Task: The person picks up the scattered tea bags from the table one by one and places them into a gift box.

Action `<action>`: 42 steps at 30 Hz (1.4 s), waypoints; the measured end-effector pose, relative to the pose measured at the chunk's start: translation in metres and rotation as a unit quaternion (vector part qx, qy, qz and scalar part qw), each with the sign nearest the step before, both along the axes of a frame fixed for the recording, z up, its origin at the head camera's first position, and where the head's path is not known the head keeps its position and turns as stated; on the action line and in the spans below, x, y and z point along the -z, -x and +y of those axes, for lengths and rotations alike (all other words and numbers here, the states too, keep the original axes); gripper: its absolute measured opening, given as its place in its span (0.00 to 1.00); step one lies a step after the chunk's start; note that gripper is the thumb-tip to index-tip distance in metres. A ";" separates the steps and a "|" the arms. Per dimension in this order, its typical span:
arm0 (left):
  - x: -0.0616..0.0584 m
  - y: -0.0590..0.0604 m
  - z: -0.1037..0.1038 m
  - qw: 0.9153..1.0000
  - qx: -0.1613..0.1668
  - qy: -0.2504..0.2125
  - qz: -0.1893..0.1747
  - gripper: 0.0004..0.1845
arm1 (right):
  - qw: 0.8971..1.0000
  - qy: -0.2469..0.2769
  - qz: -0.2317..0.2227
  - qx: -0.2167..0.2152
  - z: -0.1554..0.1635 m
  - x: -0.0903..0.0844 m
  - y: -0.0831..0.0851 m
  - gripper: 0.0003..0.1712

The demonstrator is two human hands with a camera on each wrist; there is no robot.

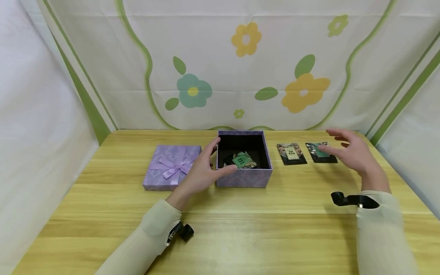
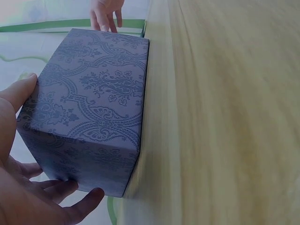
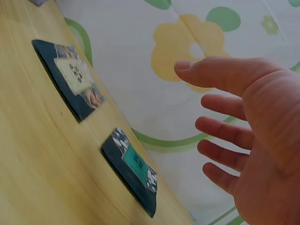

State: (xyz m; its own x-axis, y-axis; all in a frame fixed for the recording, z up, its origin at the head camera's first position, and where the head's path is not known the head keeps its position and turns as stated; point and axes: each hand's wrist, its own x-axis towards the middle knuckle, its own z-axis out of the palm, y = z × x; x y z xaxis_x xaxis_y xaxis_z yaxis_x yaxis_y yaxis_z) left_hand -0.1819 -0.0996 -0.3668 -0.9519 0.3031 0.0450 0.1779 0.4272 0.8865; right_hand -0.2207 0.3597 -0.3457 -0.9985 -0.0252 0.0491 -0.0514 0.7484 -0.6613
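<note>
A purple patterned gift box [image 1: 244,178] stands without its lid near the back of the table. My left hand [image 1: 203,168] holds its near left corner, thumb at the front rim and fingers along the left side [image 2: 77,168]. Inside the box lies a packet with a green label [image 1: 244,160]; what is beneath it is hard to make out. To the right, my right hand [image 1: 354,151] hovers with spread fingers and holds nothing. Below its thumb lies a dark packet with a green label [image 1: 323,157]. Beside that one is a dark packet with a cream label [image 3: 75,77].
The box lid [image 1: 161,162], purple with a ribbon bow, lies flat left of the box, partly behind my left hand. A white cloth with printed flowers [image 1: 223,68] rises at the table's back edge. The wooden table [image 1: 261,229] stretches toward me.
</note>
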 end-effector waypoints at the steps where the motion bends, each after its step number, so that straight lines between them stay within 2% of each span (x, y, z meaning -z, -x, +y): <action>1: 0.000 0.000 0.000 1.000 0.001 0.000 -0.001 0.57 | 1.000 -0.001 0.000 -0.007 0.002 -0.001 0.000 0.51; 8: -0.002 -0.001 -0.001 1.000 -0.005 -0.002 -0.004 0.57 | 0.996 -0.015 -0.026 -0.084 0.017 -0.001 0.012 0.49; 16: 0.000 0.000 -0.001 1.000 0.000 -0.004 -0.003 0.57 | 0.989 -0.060 -0.052 -0.123 0.032 0.009 0.026 0.53; 23: 0.000 -0.001 0.000 1.000 -0.002 -0.004 -0.006 0.57 | 0.984 -0.064 -0.064 -0.151 0.038 0.015 0.034 0.53; 29: 0.000 -0.001 0.002 1.000 -0.002 -0.005 -0.010 0.56 | 0.983 -0.067 -0.067 -0.156 0.040 0.021 0.039 0.52; 42: 0.000 -0.001 0.002 1.000 -0.006 -0.005 -0.013 0.56 | 0.978 -0.110 -0.090 -0.151 0.040 0.027 0.046 0.56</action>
State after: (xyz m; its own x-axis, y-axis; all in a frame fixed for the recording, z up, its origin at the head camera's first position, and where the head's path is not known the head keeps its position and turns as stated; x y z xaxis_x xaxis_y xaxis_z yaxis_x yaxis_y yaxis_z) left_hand -0.1812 -0.0979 -0.3668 -0.9565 0.2910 0.0230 0.1494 0.4206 0.8949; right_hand -0.2670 0.4000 -0.3724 -0.9360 -0.3101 -0.1663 -0.1894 0.8422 -0.5047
